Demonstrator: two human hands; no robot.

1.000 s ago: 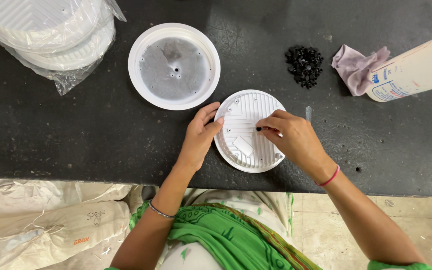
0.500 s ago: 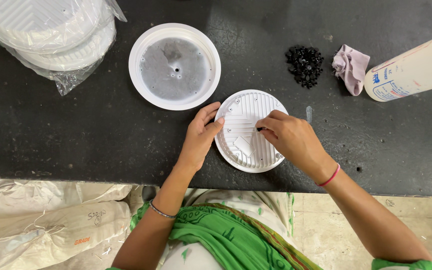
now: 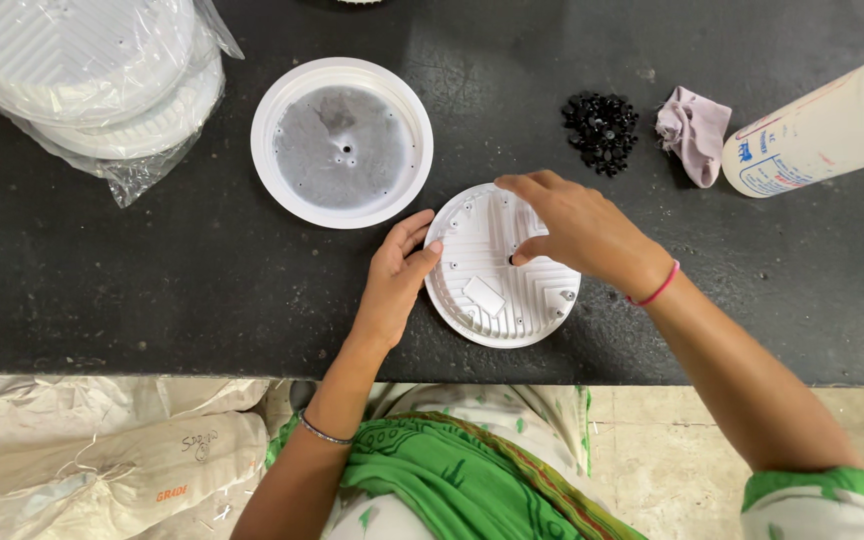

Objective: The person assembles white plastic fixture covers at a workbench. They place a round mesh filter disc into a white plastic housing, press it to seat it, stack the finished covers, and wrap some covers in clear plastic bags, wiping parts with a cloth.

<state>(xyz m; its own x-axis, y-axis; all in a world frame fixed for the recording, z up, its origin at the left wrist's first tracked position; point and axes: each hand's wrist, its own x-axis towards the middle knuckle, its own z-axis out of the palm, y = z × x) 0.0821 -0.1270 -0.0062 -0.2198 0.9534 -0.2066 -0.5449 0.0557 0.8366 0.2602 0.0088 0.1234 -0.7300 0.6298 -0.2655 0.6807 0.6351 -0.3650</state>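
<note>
1. The bagged stack of white discs (image 3: pixel 72 75) lies far to the left of the ribbed white disc (image 3: pixel 500 268), at the worktop's (image 3: pixel 152 290) back corner, just as it did a second ago.
2. The open round housing with the grey inner face (image 3: pixel 342 142) sits up and to the left of the ribbed disc, close to it but not touching, and has not moved.
3. The left hand (image 3: pixel 397 280) keeps its place on the ribbed disc's left rim. Its grip is loose and half open, fingertips resting against the edge to steady the disc, with nothing enclosed.
4. The ribbed disc lies flat near the worktop's front edge, ribbed side up, and appears slightly turned since a second ago.
5. The right hand (image 3: pixel 572 225) has shifted: its forefinger was pressing near the disc's middle, and now the hand arches over the upper right part, fingers spread on the rim and thumb tucked toward the centre hole. I cannot tell whether it pinches a small part.
6. To my mind the work at the centre is finishing or the disc is being repositioned.
7. Up and right of the disc lie the pile of small black parts (image 3: pixel 602 130), a mauve rag (image 3: pixel 694 130) and a white bottle (image 3: pixel 822 125) on its side.
</note>
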